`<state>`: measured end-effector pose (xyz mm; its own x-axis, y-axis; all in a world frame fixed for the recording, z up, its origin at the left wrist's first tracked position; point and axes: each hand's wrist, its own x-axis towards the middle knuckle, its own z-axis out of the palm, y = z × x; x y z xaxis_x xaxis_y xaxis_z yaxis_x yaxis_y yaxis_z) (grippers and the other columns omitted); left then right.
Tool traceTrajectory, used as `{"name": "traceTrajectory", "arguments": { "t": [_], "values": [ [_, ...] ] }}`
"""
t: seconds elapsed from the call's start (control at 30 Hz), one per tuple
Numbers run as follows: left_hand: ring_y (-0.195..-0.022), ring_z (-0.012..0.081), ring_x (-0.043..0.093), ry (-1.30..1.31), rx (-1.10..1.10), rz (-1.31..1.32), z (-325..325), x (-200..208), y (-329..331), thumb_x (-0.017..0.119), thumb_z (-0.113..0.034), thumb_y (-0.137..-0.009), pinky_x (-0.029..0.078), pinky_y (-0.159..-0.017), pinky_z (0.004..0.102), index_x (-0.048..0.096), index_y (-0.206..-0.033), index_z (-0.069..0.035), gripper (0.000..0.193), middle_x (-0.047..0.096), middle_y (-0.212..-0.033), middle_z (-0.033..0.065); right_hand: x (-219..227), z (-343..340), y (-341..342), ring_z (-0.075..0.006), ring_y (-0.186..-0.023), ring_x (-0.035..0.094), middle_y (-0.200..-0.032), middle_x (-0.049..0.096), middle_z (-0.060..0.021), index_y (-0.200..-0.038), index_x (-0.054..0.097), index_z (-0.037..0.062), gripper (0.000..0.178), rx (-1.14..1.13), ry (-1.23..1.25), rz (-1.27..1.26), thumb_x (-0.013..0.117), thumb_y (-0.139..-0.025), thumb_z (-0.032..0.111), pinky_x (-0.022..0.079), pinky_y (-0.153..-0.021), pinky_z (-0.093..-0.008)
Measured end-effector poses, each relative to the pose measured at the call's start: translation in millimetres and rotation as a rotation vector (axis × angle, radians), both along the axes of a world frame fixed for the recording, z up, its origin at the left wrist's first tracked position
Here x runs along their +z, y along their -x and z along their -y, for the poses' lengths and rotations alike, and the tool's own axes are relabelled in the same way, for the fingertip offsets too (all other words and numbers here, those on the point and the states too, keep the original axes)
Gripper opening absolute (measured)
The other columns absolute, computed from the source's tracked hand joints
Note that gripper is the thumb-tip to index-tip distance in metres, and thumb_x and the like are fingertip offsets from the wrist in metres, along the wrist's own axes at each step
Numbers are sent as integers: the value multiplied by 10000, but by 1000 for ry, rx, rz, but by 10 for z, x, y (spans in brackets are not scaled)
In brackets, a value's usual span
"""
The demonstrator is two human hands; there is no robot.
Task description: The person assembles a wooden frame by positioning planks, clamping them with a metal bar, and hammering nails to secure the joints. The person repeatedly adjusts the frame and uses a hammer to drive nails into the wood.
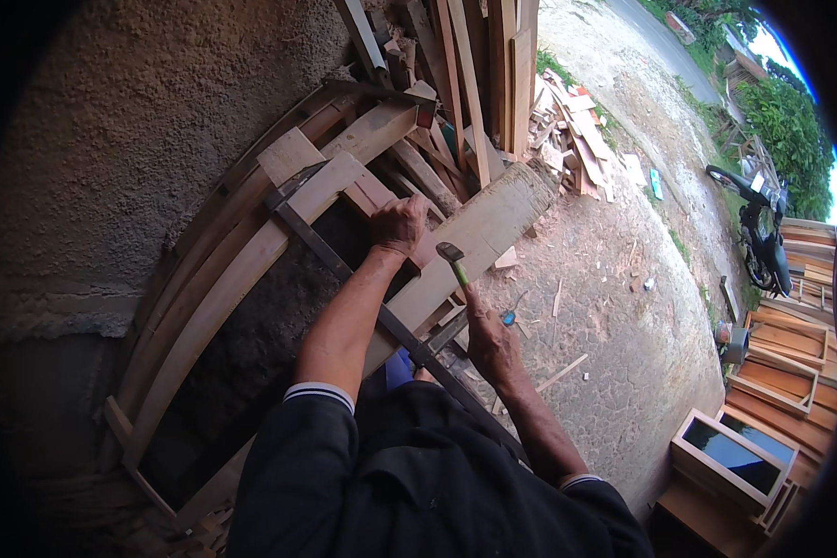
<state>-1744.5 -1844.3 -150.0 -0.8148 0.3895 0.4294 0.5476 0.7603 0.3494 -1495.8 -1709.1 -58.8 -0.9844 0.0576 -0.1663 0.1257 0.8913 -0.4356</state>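
Note:
My right hand is closed round the green handle of a hammer, whose dark head is raised over a wide, worn plank. To its left, my left hand forms a fist at a reddish crosspiece of a wooden frame. What the fist grips is hidden by its fingers. A long dark metal bar clamp runs slantwise across the frame, under my left forearm. A wood block sits by the clamp's far end.
Upright boards and timber offcuts lean at the back. Beyond the plank lies a scrap wood pile. A rough wall stands on the left. On the right are a motorcycle and stacked wooden frames. Wood chips litter the ground.

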Motion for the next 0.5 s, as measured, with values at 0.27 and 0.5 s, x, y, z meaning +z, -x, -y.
{"name": "traceTrajectory", "arguments": {
  "t": [0.27,0.5],
  "values": [
    [-687,318,696,-27,-8,-9,-7,-6,-31,635,-346,-960,544,-570,453,640,-887,-166,194,675,-719,94,11,30,19,-399,-637,643,-767,593,-249,-1623,194,267,851,-19,-14,-46,522,-881,7,490,-579,-530],
    [-834,436,691,-268,138,478,-85,400,-134,476,-492,-1036,532,-670,514,697,-915,-50,509,712,-818,200,45,21,33,-412,-831,642,-910,643,-234,-1591,300,179,791,-242,233,-64,554,-875,-41,499,-730,-505]
  ]
}}
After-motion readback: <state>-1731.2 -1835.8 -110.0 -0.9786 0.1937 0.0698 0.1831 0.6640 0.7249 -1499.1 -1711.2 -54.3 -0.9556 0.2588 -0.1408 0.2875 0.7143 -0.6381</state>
